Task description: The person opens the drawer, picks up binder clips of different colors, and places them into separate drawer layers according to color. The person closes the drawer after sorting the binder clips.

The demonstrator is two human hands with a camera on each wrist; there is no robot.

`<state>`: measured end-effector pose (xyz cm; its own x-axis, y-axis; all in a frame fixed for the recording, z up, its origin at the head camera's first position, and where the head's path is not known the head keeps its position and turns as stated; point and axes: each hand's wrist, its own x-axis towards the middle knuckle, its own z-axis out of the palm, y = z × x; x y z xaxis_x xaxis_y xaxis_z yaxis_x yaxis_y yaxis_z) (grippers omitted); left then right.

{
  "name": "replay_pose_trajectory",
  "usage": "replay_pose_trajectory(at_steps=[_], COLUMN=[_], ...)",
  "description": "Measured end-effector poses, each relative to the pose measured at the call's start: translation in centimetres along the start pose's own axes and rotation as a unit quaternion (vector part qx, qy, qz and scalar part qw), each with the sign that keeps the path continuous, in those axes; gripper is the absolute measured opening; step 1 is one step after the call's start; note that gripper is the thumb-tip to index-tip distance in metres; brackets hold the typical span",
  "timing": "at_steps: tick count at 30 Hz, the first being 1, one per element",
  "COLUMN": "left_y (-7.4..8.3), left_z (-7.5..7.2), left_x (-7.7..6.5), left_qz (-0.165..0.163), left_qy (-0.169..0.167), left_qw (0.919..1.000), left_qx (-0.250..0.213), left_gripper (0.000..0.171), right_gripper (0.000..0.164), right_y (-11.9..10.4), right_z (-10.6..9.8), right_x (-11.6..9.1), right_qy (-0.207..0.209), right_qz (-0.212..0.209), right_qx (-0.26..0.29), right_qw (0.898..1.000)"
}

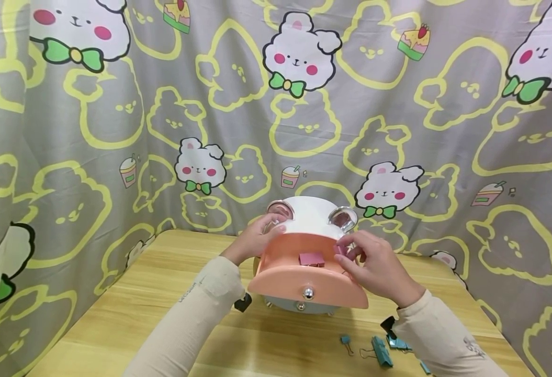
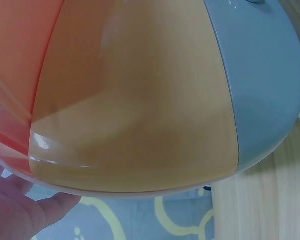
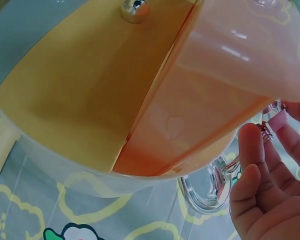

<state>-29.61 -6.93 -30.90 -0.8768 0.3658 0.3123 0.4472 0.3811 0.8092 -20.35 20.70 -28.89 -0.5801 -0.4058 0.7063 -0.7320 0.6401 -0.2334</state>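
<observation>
A rounded desktop drawer box [image 1: 315, 207] with a white shell and silver-rimmed ears stands on the table, its orange top drawer [image 1: 304, 280] pulled out. In that drawer lies a pink binder clip [image 1: 311, 259]. My left hand [image 1: 255, 238] rests against the box's upper left side, below one ear; the left wrist view shows its fingers [image 2: 60, 205] along the shell's rim. Over the drawer's right side, my right hand [image 1: 374, 264] pinches another pink binder clip [image 3: 278, 120] between thumb and fingers. Metal wire handles show beside it in the right wrist view.
Several teal binder clips [image 1: 381, 351] lie on the wooden table [image 1: 200, 330] at the front right, near the right forearm. A yellow drawer front [image 3: 90, 90] and a blue one [image 2: 265, 75] sit below the orange drawer. A patterned curtain [image 1: 238, 120] hangs behind the table.
</observation>
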Motion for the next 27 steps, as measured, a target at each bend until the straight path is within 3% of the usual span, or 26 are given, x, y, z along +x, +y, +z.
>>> replay_pose_trajectory(at_steps=[27], left_y=[0.01], left_z=[0.07], left_x=[-0.05], left_qz=[0.005], left_qy=[0.001], left_qw=[1.0], left_qx=[0.007], left_gripper=[0.036], right_gripper=[0.023], right_y=[0.05], right_z=[-0.47], right_x=[-0.58], right_qy=[-0.008], right_qz=[0.011], right_qx=[-0.006], right_qw=[1.0])
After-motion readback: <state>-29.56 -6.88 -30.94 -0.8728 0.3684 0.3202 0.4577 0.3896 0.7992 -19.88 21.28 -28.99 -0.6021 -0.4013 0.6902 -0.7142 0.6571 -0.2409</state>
